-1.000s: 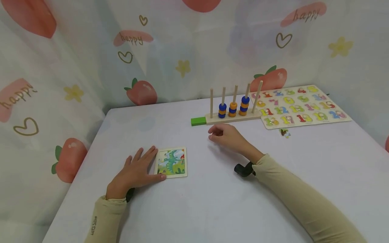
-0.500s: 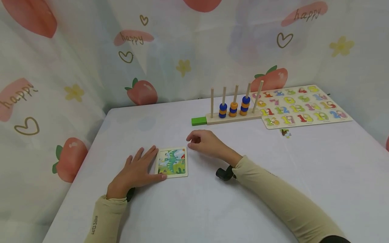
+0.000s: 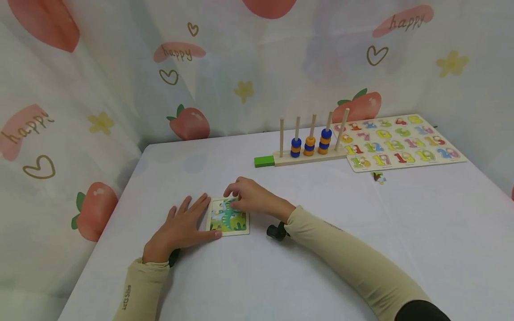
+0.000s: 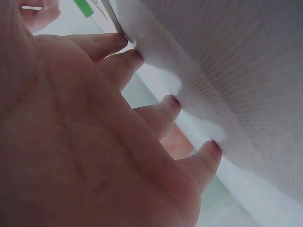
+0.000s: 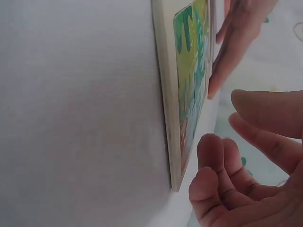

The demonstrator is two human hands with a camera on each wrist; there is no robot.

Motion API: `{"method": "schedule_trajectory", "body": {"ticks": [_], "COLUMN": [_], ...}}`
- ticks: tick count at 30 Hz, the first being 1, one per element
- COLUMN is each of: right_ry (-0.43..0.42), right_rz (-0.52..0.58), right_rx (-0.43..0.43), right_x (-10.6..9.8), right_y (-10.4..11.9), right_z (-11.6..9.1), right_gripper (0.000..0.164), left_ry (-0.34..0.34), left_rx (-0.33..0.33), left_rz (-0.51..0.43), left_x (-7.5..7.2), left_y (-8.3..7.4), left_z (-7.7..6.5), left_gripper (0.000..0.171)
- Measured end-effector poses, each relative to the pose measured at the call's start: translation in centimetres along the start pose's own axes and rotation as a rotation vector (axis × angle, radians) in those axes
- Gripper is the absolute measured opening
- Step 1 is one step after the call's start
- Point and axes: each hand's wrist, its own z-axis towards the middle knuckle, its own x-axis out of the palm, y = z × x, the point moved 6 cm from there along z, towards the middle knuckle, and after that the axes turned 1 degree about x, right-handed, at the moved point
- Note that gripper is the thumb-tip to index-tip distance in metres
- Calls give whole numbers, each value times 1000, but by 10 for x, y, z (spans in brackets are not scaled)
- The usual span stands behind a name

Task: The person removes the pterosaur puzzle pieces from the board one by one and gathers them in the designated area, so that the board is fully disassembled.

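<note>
A small square jigsaw puzzle (image 3: 229,218) with a green dinosaur picture in a pale wooden frame lies flat on the table. My left hand (image 3: 178,232) is spread beside its left edge, thumb on the lower left corner and index fingertip at the upper left corner. In the left wrist view the other fingertips (image 4: 215,149) rest on the white cloth. Over the puzzle's upper right part hovers my right hand (image 3: 254,196), fingers loosely bent. The right wrist view shows nothing between its thumb (image 5: 265,111) and fingers. That hand hides the puzzle's upper right corner.
Behind the puzzle stands a wooden peg counter (image 3: 309,158) with blue and orange beads and a green block (image 3: 264,161) at its left end. A number puzzle board (image 3: 401,142) lies at the back right, a loose jigsaw piece (image 3: 379,178) by its front edge.
My right hand has moved left and towards me, from in front of the peg counter to over the puzzle. The left hand and the puzzle have stayed in place.
</note>
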Motion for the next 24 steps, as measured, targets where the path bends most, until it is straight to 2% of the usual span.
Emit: {"method": "schedule_trajectory", "body": {"ticks": [8,14,24], "right_ry": [54,61,65], "right_rz": [-91,-139,-115], "right_rx": [28,27,41], "right_x": [15,19,22], "right_y": [6,12,10], "right_z": [13,15,14], "right_gripper": [27,27,24], "left_ry": [-12,-17,-12], "left_rx": [12,8,6], "left_rz": [3,0,-5], "left_x": [-1,-1,1], "left_y": [0,1,4], "left_z": [-1,-2,1], "left_gripper": [110,110,111]}}
